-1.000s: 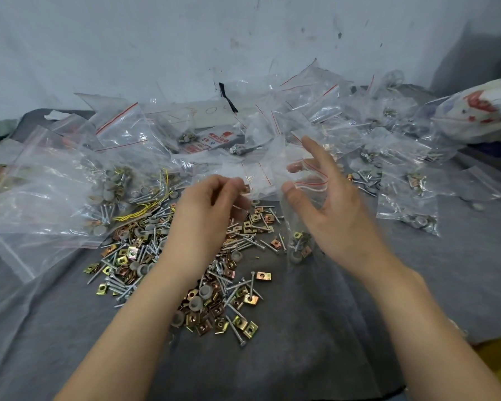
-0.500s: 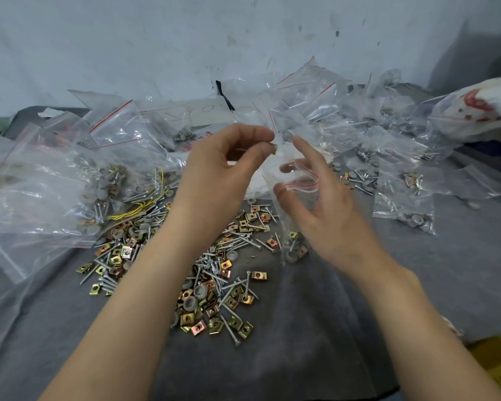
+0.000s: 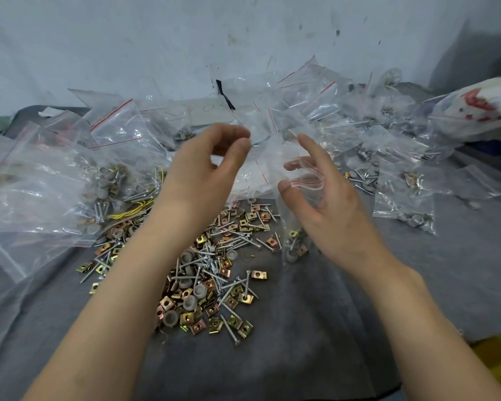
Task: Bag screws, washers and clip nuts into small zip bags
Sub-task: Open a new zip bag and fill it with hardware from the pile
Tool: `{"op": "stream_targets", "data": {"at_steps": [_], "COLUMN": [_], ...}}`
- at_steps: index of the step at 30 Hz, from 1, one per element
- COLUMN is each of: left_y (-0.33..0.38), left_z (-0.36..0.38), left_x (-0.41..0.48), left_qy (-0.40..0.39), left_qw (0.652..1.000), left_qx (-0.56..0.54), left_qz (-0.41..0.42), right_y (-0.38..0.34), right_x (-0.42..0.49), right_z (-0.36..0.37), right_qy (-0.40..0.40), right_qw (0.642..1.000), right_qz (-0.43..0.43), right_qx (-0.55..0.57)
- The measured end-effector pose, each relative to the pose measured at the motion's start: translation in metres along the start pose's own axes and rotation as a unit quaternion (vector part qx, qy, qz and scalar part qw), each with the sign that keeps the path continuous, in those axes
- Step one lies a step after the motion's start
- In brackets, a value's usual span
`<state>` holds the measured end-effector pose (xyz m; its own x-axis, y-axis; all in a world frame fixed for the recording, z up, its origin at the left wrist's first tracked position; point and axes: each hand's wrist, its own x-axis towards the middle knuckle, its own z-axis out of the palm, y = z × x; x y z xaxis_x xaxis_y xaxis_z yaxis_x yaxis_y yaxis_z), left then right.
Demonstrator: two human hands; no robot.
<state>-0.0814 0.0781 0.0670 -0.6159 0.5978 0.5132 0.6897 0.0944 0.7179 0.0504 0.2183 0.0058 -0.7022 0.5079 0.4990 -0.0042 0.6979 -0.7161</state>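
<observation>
While the right hand [image 3: 327,209] pinches the small zip bag [image 3: 297,215] open at its red-striped mouth, just beside the pile of screws, washers and clip nuts [image 3: 211,273] on the bench [image 3: 330,314], the left hand [image 3: 203,175] hovers near that mouth, its fingers curled with thumb and forefinger nearly meeting; I cannot tell whether they hold anything.

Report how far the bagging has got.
Done: filled bags lie at the right. In hand: the right hand holds a small bag open, a few parts in its bottom; the left hand has its fingers pinched beside it, contents unclear. Left: the loose pile of screws, washers and clip nuts.
</observation>
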Motion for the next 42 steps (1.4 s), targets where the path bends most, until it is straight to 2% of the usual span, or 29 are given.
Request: {"op": "stream_targets", "data": {"at_steps": [2, 6, 9, 13, 18, 24, 31, 39, 42], "left_y": [-0.012, -0.033, -0.041, -0.047, -0.055, -0.053, -0.054, -0.052, -0.050], "left_z": [-0.008, -0.025, -0.032, -0.037, -0.041, -0.030, -0.016, -0.025, -0.022], "left_x": [-0.002, -0.014, -0.026, -0.049, -0.075, -0.081, -0.078, -0.078, -0.080], "left_qy": [-0.029, -0.143, -0.195, -0.214, -0.273, -0.297, -0.276, -0.323, -0.308], "left_qw": [0.999, 0.979, 0.959, 0.946, 0.918, 0.905, 0.896, 0.892, 0.894], "left_qx": [0.027, 0.117, 0.189, 0.242, 0.288, 0.303, 0.348, 0.314, 0.324], "left_qz": [-0.033, -0.084, -0.076, -0.044, -0.014, -0.002, -0.008, -0.025, -0.025], "right_y": [-0.001, -0.002, -0.003, -0.002, -0.001, -0.002, -0.001, 0.001, 0.001], "right_x": [-0.001, -0.001, -0.001, 0.001, 0.003, 0.003, 0.004, 0.003, 0.003], "right_z": [-0.002, -0.003, -0.001, 0.001, 0.005, 0.008, 0.008, 0.007, 0.006], "right_qy": [-0.004, -0.006, -0.009, -0.016, -0.018, -0.024, -0.026, -0.023, -0.022], "right_qw": [1.000, 1.000, 1.000, 1.000, 0.999, 1.000, 0.999, 0.999, 0.999], "right_qz": [0.001, 0.003, 0.001, 0.001, 0.001, -0.005, -0.014, -0.010, -0.008], "right_qx": [-0.002, -0.007, -0.012, -0.015, -0.026, -0.019, -0.033, -0.029, -0.037]}}
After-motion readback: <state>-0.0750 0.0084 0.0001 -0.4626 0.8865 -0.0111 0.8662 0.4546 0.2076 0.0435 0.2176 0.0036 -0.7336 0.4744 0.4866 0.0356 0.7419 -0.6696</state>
